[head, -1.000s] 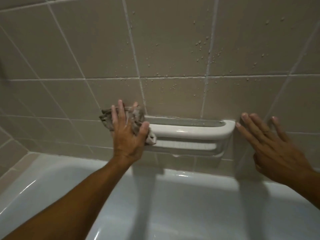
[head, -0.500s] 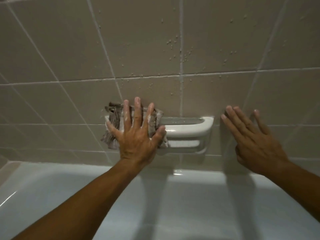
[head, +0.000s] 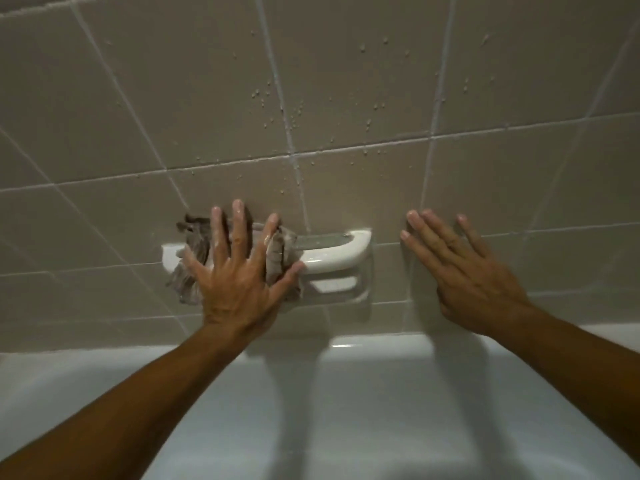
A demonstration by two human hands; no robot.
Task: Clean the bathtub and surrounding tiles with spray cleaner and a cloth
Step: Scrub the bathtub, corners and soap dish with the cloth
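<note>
No text, label, brand or number can be read anywhere in view. The beige glazed wall tiles (head: 207, 98) and the white ceramic soap holder (head: 332, 258) bear no markings.

The crumpled grey-brown cloth (head: 273, 252) lies on the left part of the white ceramic wall-mounted soap dish (head: 332, 259), under the left hand (head: 239, 278). The right hand (head: 464, 271) lies flat on the beige tiled wall (head: 173, 109) right of the dish. The white bathtub (head: 346, 410) sits below.

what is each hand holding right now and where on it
Left hand presses the cloth's middle flat against the soap holder; right hand holds nothing.
</note>
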